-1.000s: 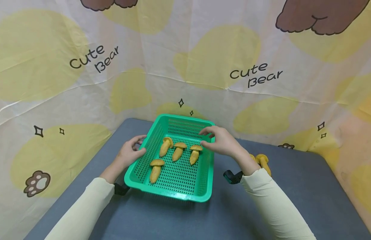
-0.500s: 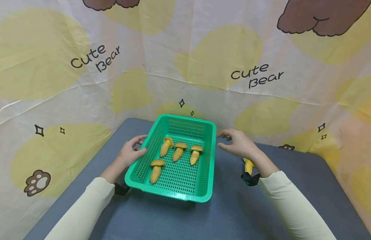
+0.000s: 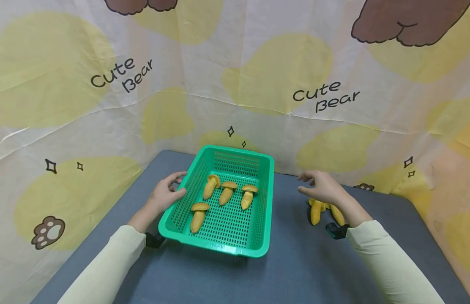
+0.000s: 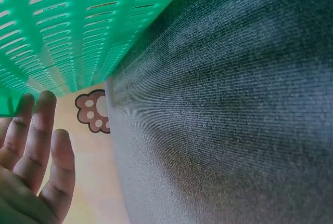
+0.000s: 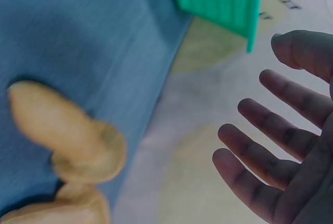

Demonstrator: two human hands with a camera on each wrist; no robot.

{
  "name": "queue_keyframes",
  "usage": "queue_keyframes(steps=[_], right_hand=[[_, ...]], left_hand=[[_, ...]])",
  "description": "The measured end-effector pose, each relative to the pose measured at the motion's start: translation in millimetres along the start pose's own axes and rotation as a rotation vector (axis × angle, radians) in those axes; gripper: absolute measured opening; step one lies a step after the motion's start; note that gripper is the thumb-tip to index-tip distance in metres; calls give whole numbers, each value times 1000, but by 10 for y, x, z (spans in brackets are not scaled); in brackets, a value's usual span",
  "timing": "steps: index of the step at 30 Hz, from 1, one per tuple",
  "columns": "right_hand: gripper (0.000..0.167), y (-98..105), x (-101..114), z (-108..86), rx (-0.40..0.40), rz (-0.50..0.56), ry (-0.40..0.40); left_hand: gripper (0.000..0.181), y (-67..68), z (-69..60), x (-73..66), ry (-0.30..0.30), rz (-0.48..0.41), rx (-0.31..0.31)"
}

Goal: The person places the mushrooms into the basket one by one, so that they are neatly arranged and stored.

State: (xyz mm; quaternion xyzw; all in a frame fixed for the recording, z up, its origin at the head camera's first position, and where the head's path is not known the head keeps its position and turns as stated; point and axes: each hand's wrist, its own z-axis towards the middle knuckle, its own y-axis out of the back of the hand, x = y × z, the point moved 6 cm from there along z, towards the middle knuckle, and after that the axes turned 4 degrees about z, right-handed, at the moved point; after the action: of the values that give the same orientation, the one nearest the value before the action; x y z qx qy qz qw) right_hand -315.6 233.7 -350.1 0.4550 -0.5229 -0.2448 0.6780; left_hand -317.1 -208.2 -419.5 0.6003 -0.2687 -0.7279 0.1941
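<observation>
Several yellow-brown mushrooms (image 3: pixel 198 218) lie apart from one another in a green perforated basket (image 3: pixel 270 202). My left hand (image 3: pixel 164 195) is at the basket's left side, thumb and fingers spread. In the left wrist view its fingers (image 4: pixel 37 143) are nearly straight beside the basket's outer wall; whether they press on it I cannot tell. To the right of the basket, my right hand (image 3: pixel 321 186) hovers with loosely bent fingers and holds nothing. Below it a few more mushrooms (image 3: pixel 315 212) lie close together on the table, partly hidden by the hand and wrist.
The grey-blue table (image 3: pixel 296 270) carries the basket and the loose mushrooms. Behind it hangs a pale cloth (image 3: pixel 258 76) with yellow patches, brown bear shapes and lettering. A black wrist camera (image 3: pixel 337 231) sits under the right wrist.
My right hand has moved from above the basket's right side rightward to over the loose mushrooms, which show more now. The left hand, the basket and its mushrooms have stayed in place.
</observation>
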Motion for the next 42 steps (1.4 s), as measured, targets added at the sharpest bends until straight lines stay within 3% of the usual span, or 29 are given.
queue_keyframes(steps=[24, 37, 42], right_hand=[[33, -243, -764, -128, 83, -71, -180], [29, -313, -836, -101, 71, -54, -152], [28, -339, -838, -88, 78, -49, -143]], left_hand=[[57, 4, -14, -18, 13, 5, 6], [55, 3, -7, 7, 0, -26, 0], [56, 5, -23, -51, 5, -29, 9]])
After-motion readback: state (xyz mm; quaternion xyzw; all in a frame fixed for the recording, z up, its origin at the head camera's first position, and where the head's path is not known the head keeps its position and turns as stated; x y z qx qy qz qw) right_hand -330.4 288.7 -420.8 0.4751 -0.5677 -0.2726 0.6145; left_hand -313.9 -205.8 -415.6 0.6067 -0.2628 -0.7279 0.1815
